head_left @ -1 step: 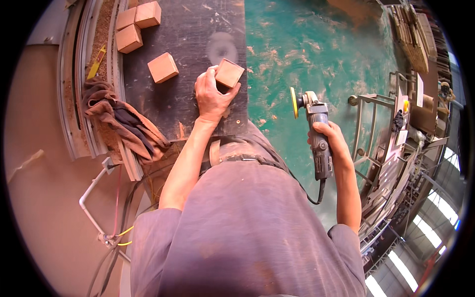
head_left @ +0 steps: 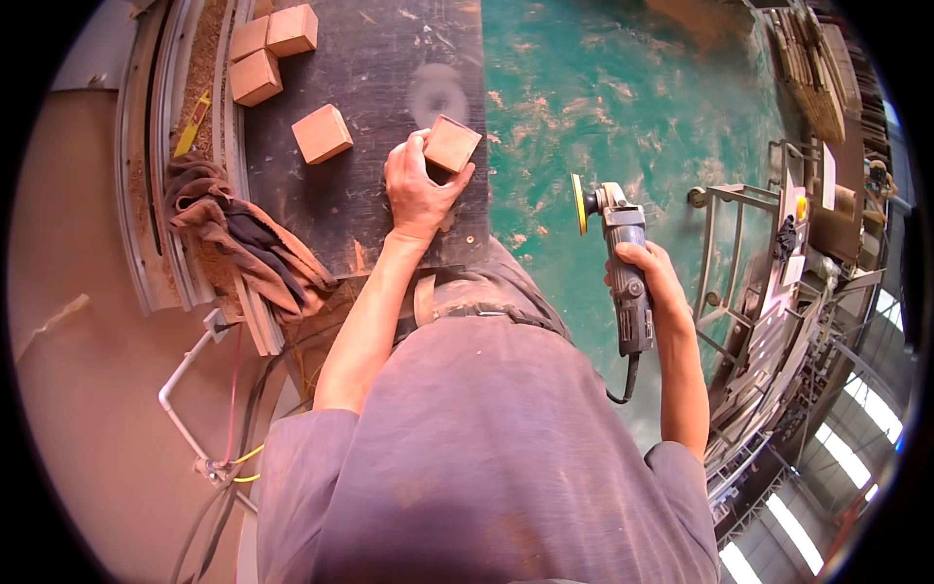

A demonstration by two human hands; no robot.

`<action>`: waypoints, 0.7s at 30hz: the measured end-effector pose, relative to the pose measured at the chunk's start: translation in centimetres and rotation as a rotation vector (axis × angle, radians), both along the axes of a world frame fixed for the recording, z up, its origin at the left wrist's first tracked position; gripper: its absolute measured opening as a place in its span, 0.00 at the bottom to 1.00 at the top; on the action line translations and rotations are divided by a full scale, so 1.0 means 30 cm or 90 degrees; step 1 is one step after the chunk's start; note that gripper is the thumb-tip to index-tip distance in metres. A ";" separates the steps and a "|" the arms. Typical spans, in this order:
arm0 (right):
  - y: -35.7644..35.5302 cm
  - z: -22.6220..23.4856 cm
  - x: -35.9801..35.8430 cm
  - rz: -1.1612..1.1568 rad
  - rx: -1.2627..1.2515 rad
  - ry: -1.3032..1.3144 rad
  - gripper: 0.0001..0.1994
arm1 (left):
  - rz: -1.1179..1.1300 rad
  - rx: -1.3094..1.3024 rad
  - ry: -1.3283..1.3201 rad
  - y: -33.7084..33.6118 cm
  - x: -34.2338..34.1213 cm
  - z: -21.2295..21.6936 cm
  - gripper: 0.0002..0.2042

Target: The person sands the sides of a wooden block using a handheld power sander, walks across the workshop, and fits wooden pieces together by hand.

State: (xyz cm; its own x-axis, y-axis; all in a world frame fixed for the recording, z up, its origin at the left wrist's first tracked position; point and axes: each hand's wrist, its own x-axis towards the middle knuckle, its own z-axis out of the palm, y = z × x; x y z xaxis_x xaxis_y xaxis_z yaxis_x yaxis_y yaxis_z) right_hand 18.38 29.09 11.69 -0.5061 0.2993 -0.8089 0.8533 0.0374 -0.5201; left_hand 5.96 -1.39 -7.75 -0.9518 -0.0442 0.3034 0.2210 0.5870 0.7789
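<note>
Near the right edge of the dark tabletop, my left hand (head_left: pixel 418 187) is closed around a wooden block (head_left: pixel 452 143), thumb on one side and fingers on the other. Its light top face is uncovered. Off to the right, beyond the table edge, my right hand (head_left: pixel 650 277) grips an angle grinder (head_left: pixel 628 277) by its grey body. The grinder is held upright, its disc (head_left: pixel 580 204) with a yellow rim facing left, apart from the block. Another wooden block (head_left: pixel 322 134) lies by itself left of my left hand.
Several more blocks (head_left: pixel 256 78) are grouped at the far left of the dark table (head_left: pixel 370 204). A brown cloth (head_left: pixel 229 219) drapes over the rail beside a yellow tool (head_left: pixel 194 125). Right of the green floor (head_left: pixel 545 117) stands a metal cart (head_left: pixel 736 195). The grinder's cord (head_left: pixel 630 380) hangs down.
</note>
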 end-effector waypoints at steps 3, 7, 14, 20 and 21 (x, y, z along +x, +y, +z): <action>0.000 -0.029 0.049 -0.019 -0.016 -0.003 0.25 | 0.016 0.028 -0.061 0.000 0.002 0.044 0.37; 0.011 -0.071 0.104 -0.085 -0.062 0.011 0.26 | 0.043 0.136 -0.174 -0.019 0.013 0.098 0.39; 0.024 -0.140 0.178 -0.222 -0.119 0.041 0.26 | 0.029 0.346 -0.248 -0.037 0.023 0.159 0.36; 0.009 -0.148 0.196 -0.278 -0.149 0.038 0.28 | -0.039 0.515 -0.264 -0.064 0.021 0.157 0.28; -0.002 -0.143 0.194 -0.289 -0.149 0.044 0.26 | -0.048 0.527 -0.276 -0.065 0.021 0.155 0.26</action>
State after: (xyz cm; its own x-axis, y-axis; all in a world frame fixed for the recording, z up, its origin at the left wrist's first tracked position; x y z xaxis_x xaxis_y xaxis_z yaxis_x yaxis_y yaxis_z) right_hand 24.19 29.02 7.39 -0.4221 0.3170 -0.8493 0.7196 -0.4527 -0.5266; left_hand 6.58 -3.36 -3.10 -0.9838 -0.0206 -0.1783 -0.1710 -0.1948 0.9658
